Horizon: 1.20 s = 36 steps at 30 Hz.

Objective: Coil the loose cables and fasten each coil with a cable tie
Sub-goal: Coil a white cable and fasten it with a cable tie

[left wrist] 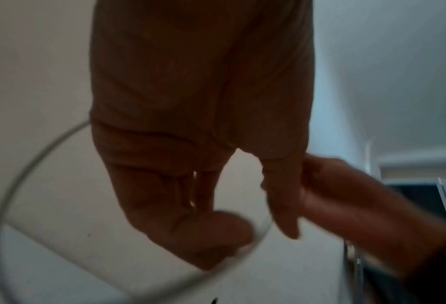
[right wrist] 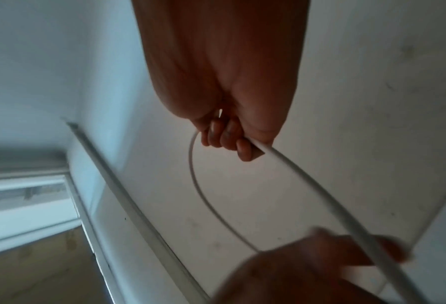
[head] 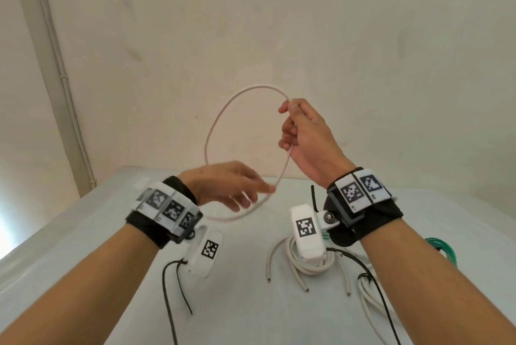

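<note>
Head view: white cable (head: 220,118) held in air above table (head: 83,233) as one loop, looks light, springy-stiff, smooth; best gripped where strands cross. Right hand (head: 307,138) has fingers curled round it at top; left hand (head: 223,185) pinches lower run with fingertips. On table: one coiled white cable bundle (head: 307,266), two black cable ties (head: 176,288), some green cable (head: 444,249), count unclear.

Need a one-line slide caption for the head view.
Right hand grips a white cable loop above the table; left hand pinches its lower run.
</note>
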{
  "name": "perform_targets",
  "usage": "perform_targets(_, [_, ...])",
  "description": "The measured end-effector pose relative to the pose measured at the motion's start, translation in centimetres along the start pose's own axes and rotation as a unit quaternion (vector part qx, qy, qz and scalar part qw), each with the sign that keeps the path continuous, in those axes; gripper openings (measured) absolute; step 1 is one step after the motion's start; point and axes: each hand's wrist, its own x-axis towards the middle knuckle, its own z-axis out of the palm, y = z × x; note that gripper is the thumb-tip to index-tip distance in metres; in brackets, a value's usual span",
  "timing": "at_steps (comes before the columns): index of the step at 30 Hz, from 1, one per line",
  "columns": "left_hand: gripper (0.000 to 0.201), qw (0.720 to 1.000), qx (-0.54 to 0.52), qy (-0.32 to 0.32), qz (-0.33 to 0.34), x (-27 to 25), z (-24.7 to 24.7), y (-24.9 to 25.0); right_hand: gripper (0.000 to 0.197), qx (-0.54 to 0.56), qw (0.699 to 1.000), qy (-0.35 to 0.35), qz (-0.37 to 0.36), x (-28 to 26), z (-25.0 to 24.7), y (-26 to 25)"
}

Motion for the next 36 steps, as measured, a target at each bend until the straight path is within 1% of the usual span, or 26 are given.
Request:
perform_targets(2, [0.052,0.998,0.021,-0.049,-0.032,0.3,1.3,-1.0,0.025,0.073,0.997,0.034,0.017,0.2,0.1,0.2])
perform_targets(3, [0.048,0.997,0.020,-0.062,-0.037,0.4,1.7,-1.5,0.025,0.103,0.993,0.048,0.023,0.3,0.0,0.3])
perform_targets(4, [0.040,0.997,0.018,-0.058,-0.039,0.5,2.0,-1.9,0.025,0.125,0.990,0.060,0.028,0.4,-0.2,0.6])
perform_targets(6, [0.029,0.999,-0.008,-0.006,-0.039,0.7,2.0,-2.6,0.024,0.157,0.984,0.079,0.041,0.6,-0.9,1.1])
perform_targets(8, [0.021,0.994,-0.072,0.081,-0.030,1.1,1.5,-3.2,0.023,0.165,0.979,0.090,0.079,0.6,-1.8,1.7])
perform_targets(10, [0.014,0.977,-0.135,0.165,0.007,1.2,0.6,-3.5,0.022,0.108,0.980,0.091,0.138,0.5,-2.6,2.7])
perform_targets(13, [0.018,0.948,-0.210,0.231,0.069,1.3,-0.2,-3.4,0.014,-0.015,0.976,0.049,0.211,-0.4,-2.9,4.6])
perform_targets(15, [0.019,0.922,-0.257,0.274,0.094,1.5,-0.2,-3.3,0.013,-0.072,0.970,0.023,0.231,-1.1,-2.5,5.9])
perform_targets(17, [0.022,0.890,-0.300,0.322,0.119,1.8,0.0,-3.3,0.014,-0.121,0.962,0.010,0.244,-1.4,-2.2,7.2])
perform_targets(19, [0.030,0.864,-0.339,0.349,0.131,2.0,0.0,-3.3,0.013,-0.186,0.946,-0.024,0.265,-1.9,-1.8,7.9])
perform_targets(20, [0.033,0.856,-0.352,0.357,0.128,2.0,-0.1,-3.3,0.013,-0.235,0.931,-0.052,0.276,-2.1,-1.6,8.1])
perform_targets(21, [0.033,0.854,-0.352,0.364,0.118,2.1,-0.2,-3.3,0.013,-0.283,0.912,-0.079,0.285,-2.4,-1.5,8.3])
perform_targets(22, [0.032,0.859,-0.341,0.368,0.103,2.3,-0.3,-3.4,0.013,-0.321,0.896,-0.098,0.289,-2.5,-1.4,8.4])
perform_targets(23, [0.031,0.865,-0.329,0.370,0.088,2.6,-0.3,-3.6,0.013,-0.344,0.888,-0.102,0.288,-2.6,-1.4,8.7])
perform_targets(24, [0.032,0.869,-0.321,0.367,0.077,3.0,-0.4,-3.8,0.012,-0.354,0.887,-0.090,0.281,-2.6,-1.4,8.9])
perform_targets(26, [0.034,0.867,-0.336,0.362,0.068,3.6,-0.2,-4.0,0.012,-0.360,0.897,-0.050,0.250,-2.6,-1.6,9.3])
perform_targets(27, [0.033,0.859,-0.354,0.363,0.067,3.7,0.0,-3.9,0.020,-0.360,0.904,-0.027,0.228,-2.5,-1.7,9.6])
perform_targets(28, [0.031,0.849,-0.376,0.366,0.067,3.8,0.0,-3.7,0.033,-0.355,0.912,-0.010,0.203,-2.4,-1.9,9.8])
perform_targets(29, [0.029,0.836,-0.401,0.369,0.067,3.8,0.0,-3.4,0.046,-0.337,0.925,0.002,0.176,-2.5,-1.9,10.1])
perform_targets(30, [0.026,0.823,-0.425,0.370,0.068,3.9,0.0,-3.1,0.056,-0.303,0.940,0.016,0.154,-2.5,-1.8,10.2])
perform_targets(31, [0.024,0.811,-0.448,0.369,0.071,3.9,-0.2,-2.9,0.055,-0.262,0.955,0.032,0.135,-2.4,-1.8,10.2])
perform_targets(32, [0.022,0.802,-0.467,0.365,0.074,3.9,-0.3,-2.8,0.045,-0.223,0.967,0.047,0.115,-2.3,-1.8,10.2])
perform_targets(33, [0.020,0.796,-0.482,0.359,0.076,4.0,-0.5,-2.6,0.031,-0.197,0.974,0.057,0.094,-2.1,-1.7,10.2])
perform_targets(34, [0.017,0.794,-0.489,0.352,0.079,4.1,-0.6,-2.6,0.020,-0.195,0.976,0.062,0.071,-1.9,-1.7,10.1])
perform_targets(35, [0.016,0.797,-0.492,0.341,0.083,4.2,-0.7,-2.6,0.017,-0.205,0.975,0.068,0.052,-1.7,-1.7,10.1])
perform_targets(36, [0.018,0.803,-0.492,0.325,0.089,4.3,-0.6,-2.7,0.018,-0.217,0.973,0.073,0.040,-1.5,-1.7,10.1])
